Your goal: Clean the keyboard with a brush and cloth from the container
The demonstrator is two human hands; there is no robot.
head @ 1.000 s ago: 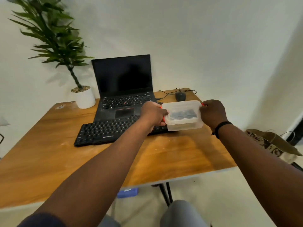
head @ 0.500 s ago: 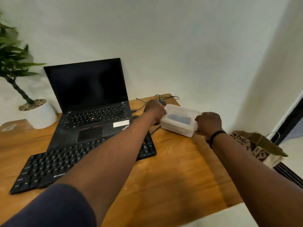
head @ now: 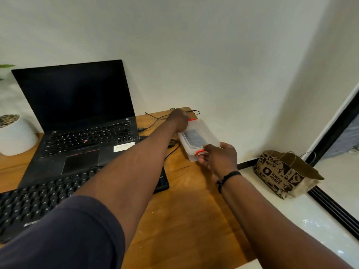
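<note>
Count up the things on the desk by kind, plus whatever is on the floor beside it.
Keyboards: 1, the black keyboard
Laptops: 1, the laptop
Containers: 1, the clear container, with a hand at each end
Plant pots: 1, the white pot
Paper bags: 1, the paper bag on the floor
Total: 5

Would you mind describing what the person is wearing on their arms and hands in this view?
The left arm carries a short dark navy sleeve that ends above the elbow, leaving the forearm bare. The right arm shows no sleeve in view. A thin black band circles the right wrist. Both the left hand and the right hand are bare, with no gloves or rings visible.
</note>
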